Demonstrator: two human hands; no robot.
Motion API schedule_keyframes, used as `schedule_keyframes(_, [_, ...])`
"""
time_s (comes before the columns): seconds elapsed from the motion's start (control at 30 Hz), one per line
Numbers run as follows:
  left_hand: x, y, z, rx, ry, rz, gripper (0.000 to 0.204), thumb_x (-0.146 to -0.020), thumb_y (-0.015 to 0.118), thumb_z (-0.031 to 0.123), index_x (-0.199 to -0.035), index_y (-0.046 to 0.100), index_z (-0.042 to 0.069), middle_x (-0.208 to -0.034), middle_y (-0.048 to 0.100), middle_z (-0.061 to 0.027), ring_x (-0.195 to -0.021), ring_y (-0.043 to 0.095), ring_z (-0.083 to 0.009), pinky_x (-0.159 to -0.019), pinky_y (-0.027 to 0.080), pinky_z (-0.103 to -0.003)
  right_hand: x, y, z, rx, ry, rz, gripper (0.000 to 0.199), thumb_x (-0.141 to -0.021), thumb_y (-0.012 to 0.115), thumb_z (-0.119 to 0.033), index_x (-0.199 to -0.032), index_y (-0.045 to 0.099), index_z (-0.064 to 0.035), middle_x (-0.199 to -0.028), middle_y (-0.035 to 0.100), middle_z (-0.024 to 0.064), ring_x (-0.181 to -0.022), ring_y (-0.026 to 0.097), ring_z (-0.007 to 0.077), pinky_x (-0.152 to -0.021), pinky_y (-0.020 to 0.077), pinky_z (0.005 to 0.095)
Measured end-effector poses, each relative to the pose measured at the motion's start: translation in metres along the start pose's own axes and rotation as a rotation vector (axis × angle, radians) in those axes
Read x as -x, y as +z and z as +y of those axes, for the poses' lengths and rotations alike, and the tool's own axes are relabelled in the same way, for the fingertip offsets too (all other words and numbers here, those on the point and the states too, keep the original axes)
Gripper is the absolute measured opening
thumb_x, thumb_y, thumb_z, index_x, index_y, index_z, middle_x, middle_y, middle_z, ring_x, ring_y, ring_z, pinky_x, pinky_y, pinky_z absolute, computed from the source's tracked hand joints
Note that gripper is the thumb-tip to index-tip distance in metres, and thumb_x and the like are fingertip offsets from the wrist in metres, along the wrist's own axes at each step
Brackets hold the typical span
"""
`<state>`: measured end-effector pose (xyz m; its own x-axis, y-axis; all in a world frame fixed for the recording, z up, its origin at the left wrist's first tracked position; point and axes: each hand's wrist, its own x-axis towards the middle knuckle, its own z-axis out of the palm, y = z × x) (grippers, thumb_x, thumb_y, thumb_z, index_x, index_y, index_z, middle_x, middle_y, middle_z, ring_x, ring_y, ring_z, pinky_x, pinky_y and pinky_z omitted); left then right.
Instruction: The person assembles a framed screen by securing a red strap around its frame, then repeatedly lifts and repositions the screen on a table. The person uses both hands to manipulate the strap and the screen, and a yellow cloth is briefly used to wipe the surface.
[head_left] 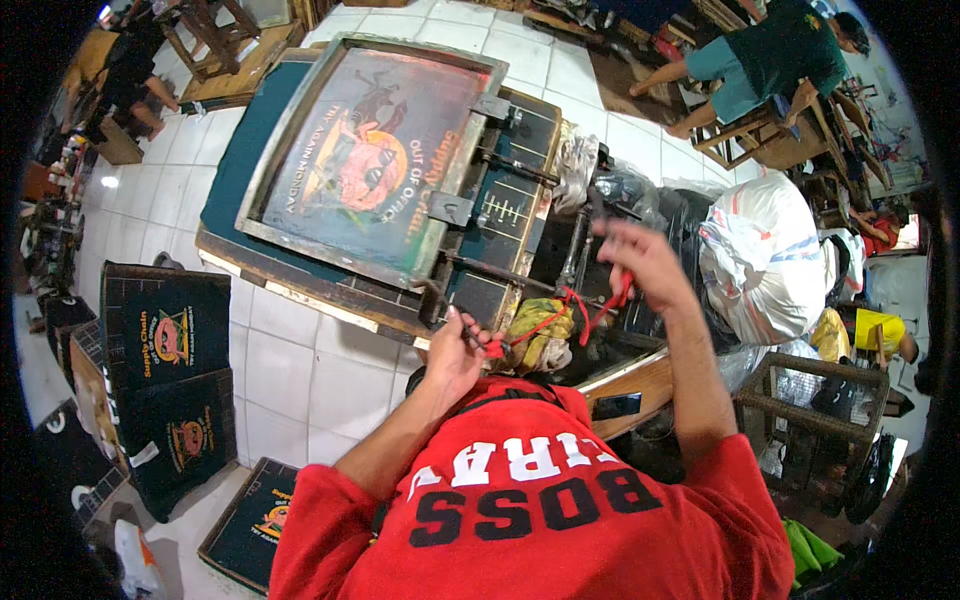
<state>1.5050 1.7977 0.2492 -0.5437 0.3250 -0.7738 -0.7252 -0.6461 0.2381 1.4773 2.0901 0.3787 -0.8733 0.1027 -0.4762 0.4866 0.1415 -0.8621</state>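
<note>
My left hand (455, 350) pinches one end of red cord (570, 305), right hand (645, 262) grips other end, raised over print surface (480, 300). Cord looks thin, limp, light; best held near ends, kept taut. Yellow rag (540, 330) below.

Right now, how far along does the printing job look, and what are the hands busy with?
Done: dark printed pieces with the same orange design lie stacked at the person's left. In hand: the left hand and right hand both grip a red cord stretched between them above a yellow rag. Left: the printing screen lies flat on its table with neither hand on it; I cannot tell how many pieces remain unprinted.
</note>
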Motion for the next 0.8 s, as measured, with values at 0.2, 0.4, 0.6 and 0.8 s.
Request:
schedule_keyframes(0.2, [0.04,0.048,0.002,0.025,0.028,-0.029,0.034,-0.104,0.052,0.042,-0.094,0.058,0.01,-0.072,0.049,0.0011,-0.052,0.037,-0.0112,-0.068,0.045,-0.034,-0.031,-0.099,-0.123,-0.087,-0.7,0.287,0.038,-0.097,0.062,-0.016,-0.131,0.058,0.002,-0.091,0.068,0.0106,-0.056,0.063,0.016,-0.052,0.0485,0.0264])
schedule_keyframes(0.4, [0.043,0.079,-0.01,-0.012,0.163,0.085,0.032,-0.104,0.054,0.039,-0.094,0.059,0.009,-0.074,0.054,-0.0014,-0.062,0.054,-0.0153,-0.07,0.05,-0.036,-0.04,-0.135,-0.135,-0.172,-0.927,0.507,0.037,-0.099,0.051,-0.007,-0.135,0.056,0.0,-0.089,0.069,0.0097,-0.059,0.067,0.0152,-0.048,0.0526,0.0239])
schedule_keyframes(0.6, [0.006,0.045,-0.039,-0.11,0.006,0.388,0.016,-0.103,0.053,0.02,-0.109,0.06,0.007,-0.097,0.07,-0.0061,-0.071,0.061,-0.0149,-0.057,0.048,-0.03,-0.077,-0.085,-0.018,0.207,-0.232,-0.09,0.043,-0.099,0.059,-0.022,-0.14,0.057,-0.0093,-0.076,0.068,0.0033,-0.056,0.059,0.0076,-0.051,0.0473,0.025])
schedule_keyframes(0.8, [-0.018,0.031,-0.055,-0.033,0.106,0.363,0.007,-0.097,0.052,0.0,-0.103,0.049,0.003,-0.087,0.059,-0.0102,-0.065,0.05,-0.0153,-0.055,0.044,-0.03,-0.108,-0.015,0.048,0.706,-0.215,-0.474,0.04,-0.092,0.059,-0.026,-0.13,0.065,-0.0144,-0.08,0.075,0.0097,-0.077,0.073,0.0247,-0.077,0.0563,0.0369])
